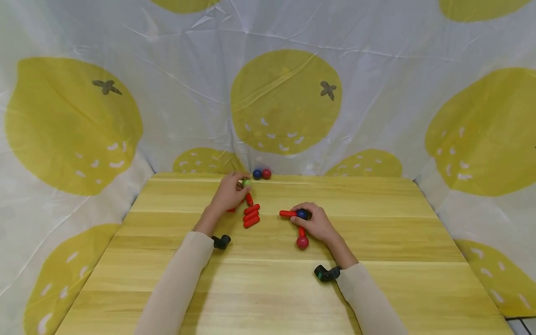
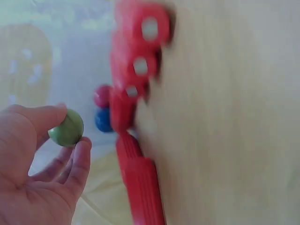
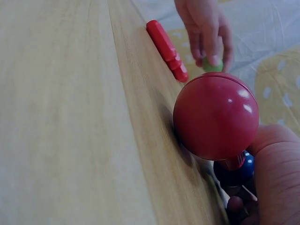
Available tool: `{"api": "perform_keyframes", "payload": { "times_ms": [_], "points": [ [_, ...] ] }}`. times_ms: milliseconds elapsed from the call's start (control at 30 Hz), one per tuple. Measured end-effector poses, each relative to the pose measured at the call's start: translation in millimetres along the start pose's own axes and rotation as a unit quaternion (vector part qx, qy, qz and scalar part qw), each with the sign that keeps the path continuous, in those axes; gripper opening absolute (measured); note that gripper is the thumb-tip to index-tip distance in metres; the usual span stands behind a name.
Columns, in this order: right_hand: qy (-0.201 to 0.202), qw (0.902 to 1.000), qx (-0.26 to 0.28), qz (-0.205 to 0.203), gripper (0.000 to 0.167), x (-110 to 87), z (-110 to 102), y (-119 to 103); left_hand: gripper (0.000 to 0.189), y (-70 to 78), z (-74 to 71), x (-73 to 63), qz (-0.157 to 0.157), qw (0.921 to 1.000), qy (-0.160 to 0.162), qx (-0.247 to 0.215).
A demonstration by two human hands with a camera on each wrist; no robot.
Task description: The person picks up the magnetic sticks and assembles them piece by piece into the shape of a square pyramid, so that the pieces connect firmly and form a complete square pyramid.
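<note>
The thumb and fingers of the left hand (image 1: 228, 193) are pinching a green ball (image 2: 68, 129) near the far edge of the worktop (image 1: 259, 274). The fingers of the right hand (image 1: 319, 223) are clamping round a blue ball (image 1: 301, 214); from it one red rod (image 1: 286, 213) is pointing towards the left-hand side, while a lower rod (image 1: 302, 231) is joining it to a red ball (image 1: 302, 243) on the person's side. Between the hands, nearer the left, three loose rods (image 1: 251, 216) are lying side by side, and a single rod (image 1: 249, 199) is lying just beyond them. Farther out, a second blue ball (image 1: 257, 174) and a second red ball (image 1: 266, 174) are sitting next to each other. A lemon-print cloth (image 1: 188, 93) is hanging behind everything.
</note>
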State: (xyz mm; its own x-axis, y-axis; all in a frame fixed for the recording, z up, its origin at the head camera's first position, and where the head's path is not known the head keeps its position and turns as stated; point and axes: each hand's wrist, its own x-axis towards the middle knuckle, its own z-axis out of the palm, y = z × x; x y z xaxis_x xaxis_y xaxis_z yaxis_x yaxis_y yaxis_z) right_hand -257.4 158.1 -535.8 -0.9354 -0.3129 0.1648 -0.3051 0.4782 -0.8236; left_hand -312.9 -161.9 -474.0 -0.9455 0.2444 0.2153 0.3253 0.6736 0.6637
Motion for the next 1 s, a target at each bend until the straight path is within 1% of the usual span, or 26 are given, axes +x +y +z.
{"api": "perform_keyframes", "payload": {
  "times_ms": [100,233,300,400,500,633,733,867,1000],
  "points": [
    [0.002,1.0000,0.001,0.006,0.021,1.4,0,1,0.032,8.7,1.9,-16.0,0.013,0.9994,-0.006,-0.031],
    [-0.001,1.0000,-0.001,0.001,0.023,1.3,-1,1,0.038,18.1,10.7,-33.7,0.023,0.9975,-0.022,-0.062],
    [-0.003,1.0000,0.000,-0.001,0.024,1.2,-1,1,0.040,23.1,16.2,-40.4,0.028,0.9969,-0.033,-0.066],
    [-0.003,1.0000,0.001,-0.003,0.024,0.9,-1,1,0.039,30.6,23.9,-47.6,0.038,0.9967,-0.050,-0.052],
    [-0.001,1.0000,-0.003,-0.002,0.024,0.9,0,0,0.037,36.0,31.4,-51.3,0.047,0.9968,-0.057,-0.028],
    [0.004,1.0000,-0.006,-0.006,0.024,1.6,0,1,0.035,41.9,40.4,-49.9,0.060,0.9961,-0.064,-0.002],
    [0.003,1.0000,-0.002,-0.009,0.024,1.2,0,1,0.034,45.0,46.2,-49.7,0.071,0.9949,-0.071,0.006],
    [-0.002,1.0000,0.003,-0.009,0.024,0.3,0,1,0.036,47.9,53.1,-50.7,0.082,0.9935,-0.079,0.003],
    [-0.010,0.9998,-0.003,-0.015,0.024,1.0,0,1,0.035,48.5,58.4,-51.7,0.078,0.9934,-0.083,0.011]
  ]
}}
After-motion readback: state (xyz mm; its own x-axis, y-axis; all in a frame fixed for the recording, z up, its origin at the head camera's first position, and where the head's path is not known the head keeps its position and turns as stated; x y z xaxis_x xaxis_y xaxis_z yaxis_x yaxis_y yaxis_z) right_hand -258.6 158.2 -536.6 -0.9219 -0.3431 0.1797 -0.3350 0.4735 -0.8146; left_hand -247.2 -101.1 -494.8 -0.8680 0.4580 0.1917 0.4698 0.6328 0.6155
